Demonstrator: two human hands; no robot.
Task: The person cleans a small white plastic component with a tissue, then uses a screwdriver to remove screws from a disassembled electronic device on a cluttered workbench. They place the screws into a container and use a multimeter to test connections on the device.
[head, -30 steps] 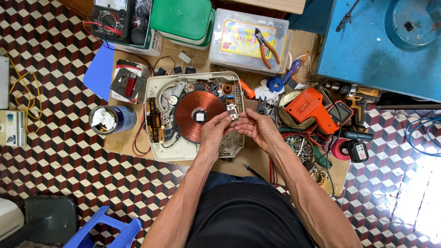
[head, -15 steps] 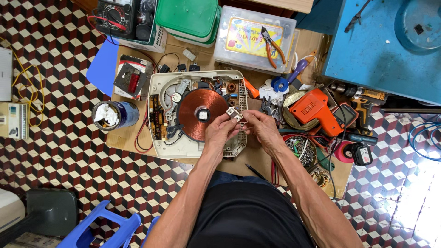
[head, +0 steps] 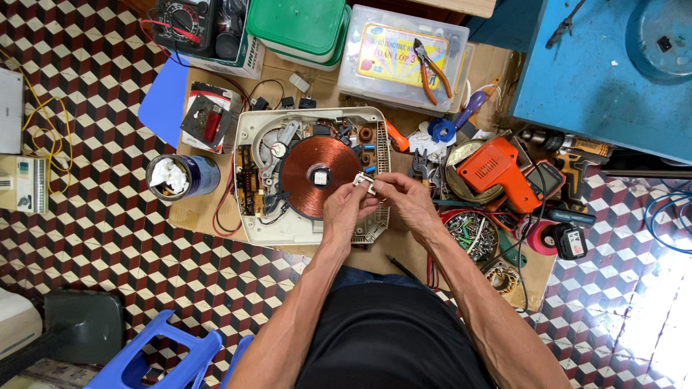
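An opened white induction cooker (head: 303, 227) lies on cardboard on the floor, its copper coil (head: 318, 176) and circuit board exposed. Both hands hover over its right side. My left hand (head: 344, 210) and my right hand (head: 405, 202) together pinch a small silver metal part (head: 365, 184) between their fingertips, just right of the coil. The finned heat sink (head: 369, 230) is partly hidden under my left hand.
An orange soldering gun (head: 494, 166), a tray of small parts (head: 472, 234), tape rolls and a cordless drill (head: 569, 148) lie to the right. A multimeter (head: 189, 21), green lids (head: 299, 25), a clear box with pliers (head: 404, 54) sit behind. A blue can (head: 180, 176) stands left; a blue stool (head: 169, 353) near.
The hands have shifted slightly on the small metal part, still holding it beside the coil. The view has drifted a little.
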